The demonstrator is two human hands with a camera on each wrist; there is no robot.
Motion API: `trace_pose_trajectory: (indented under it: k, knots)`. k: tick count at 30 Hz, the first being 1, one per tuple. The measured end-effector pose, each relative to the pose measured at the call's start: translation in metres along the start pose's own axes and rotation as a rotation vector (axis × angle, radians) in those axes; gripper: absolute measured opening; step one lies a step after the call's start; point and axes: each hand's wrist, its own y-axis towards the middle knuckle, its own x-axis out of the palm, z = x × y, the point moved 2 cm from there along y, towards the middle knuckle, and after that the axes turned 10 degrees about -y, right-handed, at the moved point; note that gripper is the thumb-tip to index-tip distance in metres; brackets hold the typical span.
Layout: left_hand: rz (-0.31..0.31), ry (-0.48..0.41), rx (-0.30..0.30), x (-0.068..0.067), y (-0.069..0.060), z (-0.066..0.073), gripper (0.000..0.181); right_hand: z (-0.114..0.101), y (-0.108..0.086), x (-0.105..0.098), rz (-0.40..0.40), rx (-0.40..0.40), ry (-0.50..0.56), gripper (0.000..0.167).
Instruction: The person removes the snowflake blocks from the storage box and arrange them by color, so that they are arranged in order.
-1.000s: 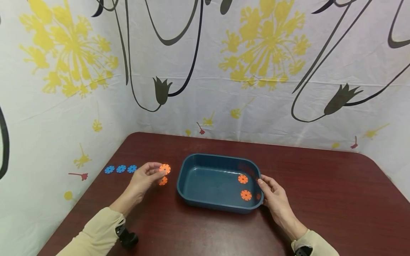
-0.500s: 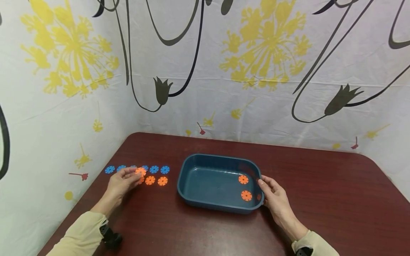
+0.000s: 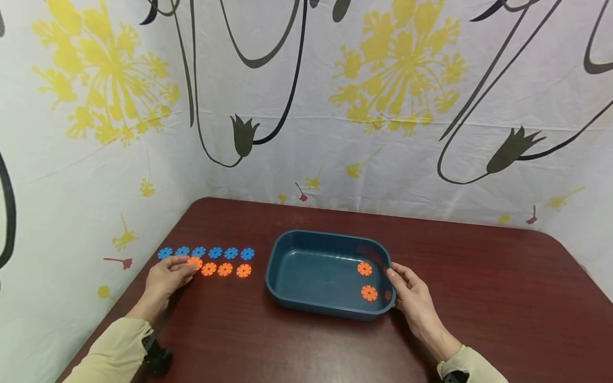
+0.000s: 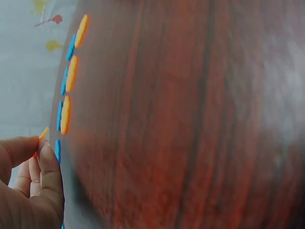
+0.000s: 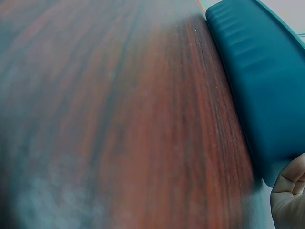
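Observation:
My left hand (image 3: 165, 279) pinches an orange notched plastic disc (image 3: 195, 263) between thumb and fingertips, just left of the orange row. In the left wrist view that disc (image 4: 44, 133) is seen edge-on, tilted. Three orange discs (image 3: 225, 269) lie flat in a line on the table. Behind them runs a row of several blue notched discs (image 3: 231, 253), its left end partly covered by the fingers. With thumb over the rim, my right hand (image 3: 413, 295) grips the right end of a dark teal plastic tub (image 3: 306, 276). Two orange discs (image 3: 365, 268) lie inside it.
The dark reddish wooden table (image 3: 306, 351) bears everything. A white patterned cloth (image 3: 306, 96) hangs behind and along the left side. Each wrist wears a dark strapped device (image 3: 155, 354).
My left hand has moved left along the orange row with its disc, uncovering the right-hand blue and orange discs. My right hand and the tub have stayed in place.

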Motion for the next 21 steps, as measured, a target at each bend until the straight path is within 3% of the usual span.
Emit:
trace_pose_trajectory:
  k: [6, 12, 21]
  knots:
    - [0.018, 0.063, 0.002, -0.005, 0.0006, -0.004, 0.047, -0.0003, 0.0, -0.0002, 0.0, 0.007, 0.0, 0.055]
    - [0.049, 0.188, 0.063, -0.006, 0.0042, -0.0063, 0.039, -0.0005, -0.0008, -0.001, -0.011, 0.003, 0.006, 0.055]
    - [0.123, 0.527, 0.196, -0.0078, 0.0008, -0.0023, 0.032, -0.0004, -0.0007, -0.0009, -0.014, 0.001, 0.013, 0.055]
